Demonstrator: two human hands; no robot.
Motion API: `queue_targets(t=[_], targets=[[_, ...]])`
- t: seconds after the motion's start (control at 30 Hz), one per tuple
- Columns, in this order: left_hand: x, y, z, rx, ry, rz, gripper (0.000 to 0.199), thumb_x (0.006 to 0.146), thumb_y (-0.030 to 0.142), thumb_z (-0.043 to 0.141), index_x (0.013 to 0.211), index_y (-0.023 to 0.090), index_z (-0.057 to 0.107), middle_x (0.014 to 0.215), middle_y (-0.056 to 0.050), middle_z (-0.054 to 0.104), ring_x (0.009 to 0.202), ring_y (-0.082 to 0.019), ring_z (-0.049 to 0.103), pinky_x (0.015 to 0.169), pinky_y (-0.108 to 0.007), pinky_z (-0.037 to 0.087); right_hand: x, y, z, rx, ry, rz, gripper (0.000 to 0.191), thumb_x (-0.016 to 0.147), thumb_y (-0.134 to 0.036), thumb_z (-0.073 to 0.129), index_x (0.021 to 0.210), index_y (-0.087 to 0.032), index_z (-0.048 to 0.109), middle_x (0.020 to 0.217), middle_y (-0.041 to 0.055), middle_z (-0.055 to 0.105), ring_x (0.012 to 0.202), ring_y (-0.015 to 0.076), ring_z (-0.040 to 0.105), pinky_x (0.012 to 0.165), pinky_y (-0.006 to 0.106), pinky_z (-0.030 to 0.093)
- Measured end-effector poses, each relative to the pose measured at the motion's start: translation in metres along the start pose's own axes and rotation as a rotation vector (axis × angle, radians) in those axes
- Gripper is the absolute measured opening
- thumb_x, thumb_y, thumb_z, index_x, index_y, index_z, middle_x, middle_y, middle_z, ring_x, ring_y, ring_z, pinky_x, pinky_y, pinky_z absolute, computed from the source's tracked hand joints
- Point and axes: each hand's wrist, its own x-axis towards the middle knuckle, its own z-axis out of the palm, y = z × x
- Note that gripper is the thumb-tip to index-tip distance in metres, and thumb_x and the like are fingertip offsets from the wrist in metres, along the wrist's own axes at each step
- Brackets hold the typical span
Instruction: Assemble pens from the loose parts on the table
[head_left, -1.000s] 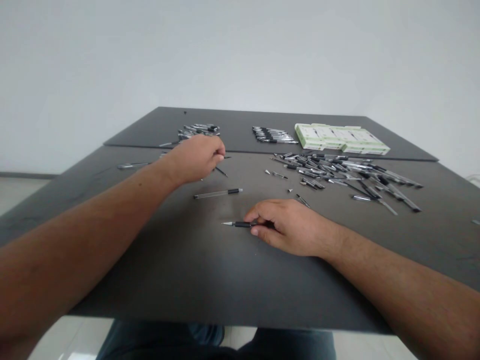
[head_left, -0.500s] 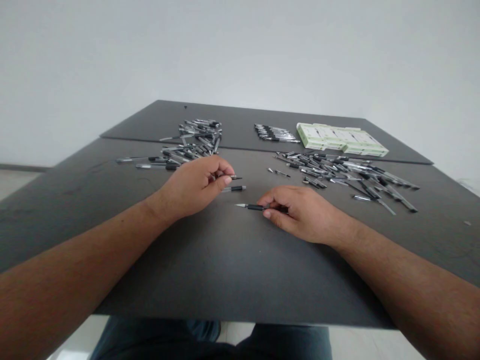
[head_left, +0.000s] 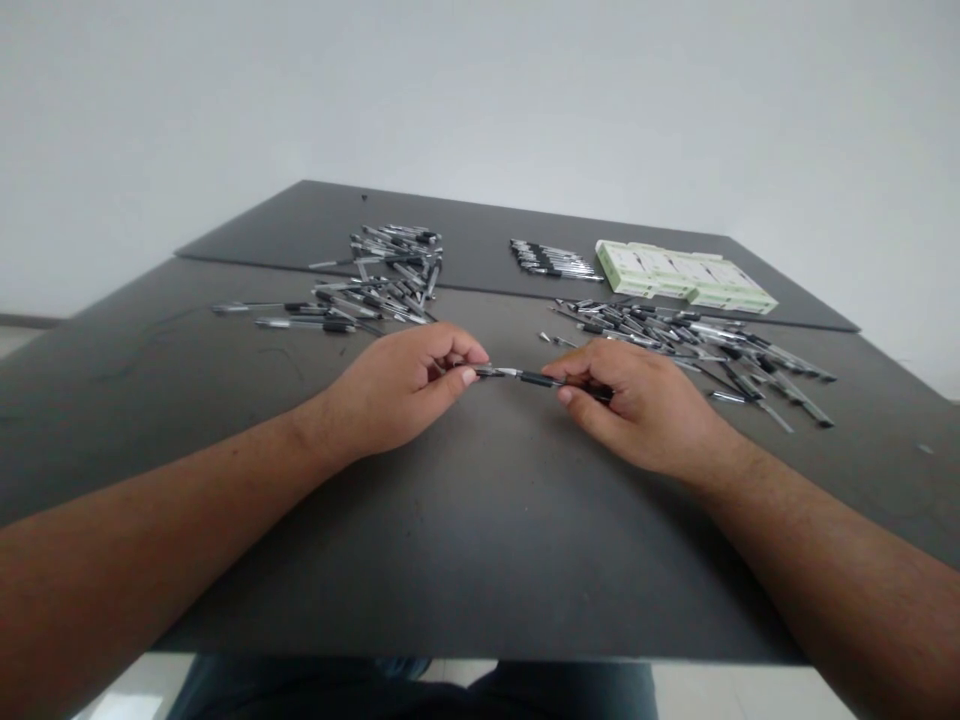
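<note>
Pen — pinched tight in fingers, left hand one end, right hand other.

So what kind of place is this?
Probably a plain workroom: there are heaps of loose pens on a dark tabletop, flat green-and-white boxes beside them, and a bare white wall behind.

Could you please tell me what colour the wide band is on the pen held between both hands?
Black, on the pen; it shows best in the head view.
</note>
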Motion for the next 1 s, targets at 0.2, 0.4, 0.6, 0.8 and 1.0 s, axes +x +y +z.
queue_targets(t=[0.2,0.4,0.6,0.8,1.0], targets=[[0.0001,0.0032,-0.0008,0.009,-0.003,0.040,0.033,0.103,0.044,0.063,0.119,0.027,0.086,0.113,-0.006,0.092,0.103,-0.027,0.085,0.092,-0.037,0.065,-0.0001,0.0000,0.0004,0.002,-0.011,-0.020,0.024,0.111,-0.025,0.067,0.123,-0.024,0.087,0.109,0.0079,0.090,0.097,0.0256,0.083,0.093,0.038,0.064],[-0.0019,0.0068,-0.0017,0.009,-0.044,0.100,0.033,0.105,0.043,0.063,0.121,0.025,0.086,0.109,-0.006,0.091,0.097,-0.025,0.084,0.089,-0.036,0.064,0.0001,0.0003,0.0023,0.017,-0.016,-0.092,0.025,0.110,-0.022,0.068,0.125,-0.024,0.087,0.107,0.0072,0.090,0.094,0.0254,0.083,0.088,0.038,0.065],[-0.0038,0.0071,-0.0009,-0.113,-0.086,0.030,0.033,0.102,0.047,0.073,0.125,0.026,0.083,0.108,-0.003,0.093,0.098,-0.025,0.088,0.091,-0.035,0.064,-0.0004,-0.0010,0.0046,0.027,-0.017,-0.152,0.026,0.112,-0.021,0.067,0.127,-0.023,0.088,0.108,0.0080,0.091,0.094,0.0253,0.083,0.087,0.039,0.066],[-0.0005,0.0076,-0.0014,-0.113,-0.129,-0.069,0.036,0.101,0.054,0.074,0.122,0.028,0.086,0.100,0.000,0.093,0.092,-0.024,0.086,0.089,-0.034,0.061,-0.0027,-0.0018,0.0041,0.043,0.022,-0.158,0.025,0.111,-0.019,0.070,0.129,-0.023,0.088,0.112,0.0081,0.092,0.100,0.0261,0.086,0.089,0.039,0.067],[0.0020,0.0094,-0.0054,-0.007,-0.163,-0.025,0.035,0.103,0.055,0.065,0.102,0.028,0.088,0.090,0.001,0.090,0.078,-0.020,0.077,0.075,-0.031,0.051,-0.0031,-0.0016,0.0047,0.038,0.040,-0.166,0.024,0.112,-0.020,0.071,0.129,-0.024,0.087,0.111,0.0067,0.092,0.097,0.0248,0.085,0.086,0.039,0.066]])
